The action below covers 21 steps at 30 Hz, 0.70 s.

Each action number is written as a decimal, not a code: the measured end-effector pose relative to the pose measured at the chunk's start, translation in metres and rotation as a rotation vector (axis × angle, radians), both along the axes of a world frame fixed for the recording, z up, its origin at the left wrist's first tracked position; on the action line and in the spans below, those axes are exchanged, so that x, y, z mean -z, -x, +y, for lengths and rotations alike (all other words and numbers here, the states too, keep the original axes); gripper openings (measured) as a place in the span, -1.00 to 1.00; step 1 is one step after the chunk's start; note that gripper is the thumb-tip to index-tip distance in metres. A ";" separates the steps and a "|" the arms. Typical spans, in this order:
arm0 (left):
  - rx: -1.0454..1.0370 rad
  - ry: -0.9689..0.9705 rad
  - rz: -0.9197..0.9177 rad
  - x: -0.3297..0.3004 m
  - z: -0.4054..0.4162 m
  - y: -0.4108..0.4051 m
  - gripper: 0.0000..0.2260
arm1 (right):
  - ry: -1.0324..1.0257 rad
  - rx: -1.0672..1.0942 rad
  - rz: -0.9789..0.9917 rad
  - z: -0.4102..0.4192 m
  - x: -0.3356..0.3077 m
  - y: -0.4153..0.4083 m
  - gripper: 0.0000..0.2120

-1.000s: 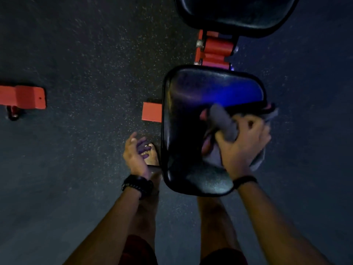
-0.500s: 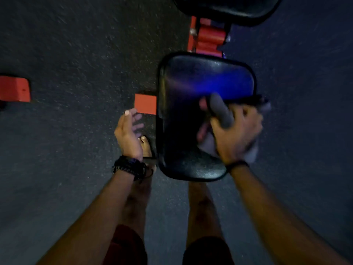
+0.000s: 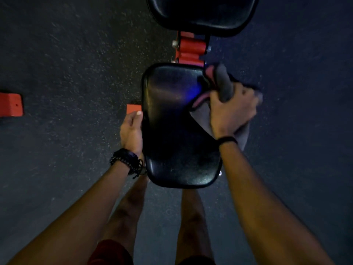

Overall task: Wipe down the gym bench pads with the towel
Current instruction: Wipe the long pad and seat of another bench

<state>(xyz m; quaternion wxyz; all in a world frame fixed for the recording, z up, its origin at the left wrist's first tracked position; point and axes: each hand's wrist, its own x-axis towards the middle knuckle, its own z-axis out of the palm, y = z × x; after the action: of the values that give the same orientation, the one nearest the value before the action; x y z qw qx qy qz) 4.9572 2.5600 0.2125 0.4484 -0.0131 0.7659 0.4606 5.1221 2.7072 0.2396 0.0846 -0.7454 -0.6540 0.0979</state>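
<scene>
The black seat pad (image 3: 172,131) of the bench lies below me, and the black back pad (image 3: 202,12) starts beyond it at the top. My right hand (image 3: 231,111) grips a bunched grey towel (image 3: 224,83) with a pink edge, pressed on the seat pad's far right side. Part of the towel hangs over the right edge. My left hand (image 3: 130,129) holds the pad's left edge, thumb on top and fingers hidden beneath the pad.
An orange hinge frame (image 3: 191,48) joins the two pads. An orange foot (image 3: 133,109) sticks out left of the seat. Another orange bracket (image 3: 10,105) lies on the dark speckled rubber floor (image 3: 66,64) at far left. My legs stand at the seat's near end.
My right hand has slid the towel from the middle right of the seat pad toward its far right corner. My left hand has risen from near my foot to the pad's left edge.
</scene>
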 end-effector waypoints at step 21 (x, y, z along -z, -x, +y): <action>0.384 0.175 0.584 0.000 0.027 -0.034 -0.30 | 0.219 -0.198 0.133 -0.134 -0.017 -0.056 -0.47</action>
<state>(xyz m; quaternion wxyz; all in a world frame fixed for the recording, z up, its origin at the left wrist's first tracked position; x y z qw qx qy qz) 4.9915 2.5872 0.2128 0.2861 0.2248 0.8868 0.2849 5.1780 2.5735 0.2570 0.0360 -0.6739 -0.7026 0.2256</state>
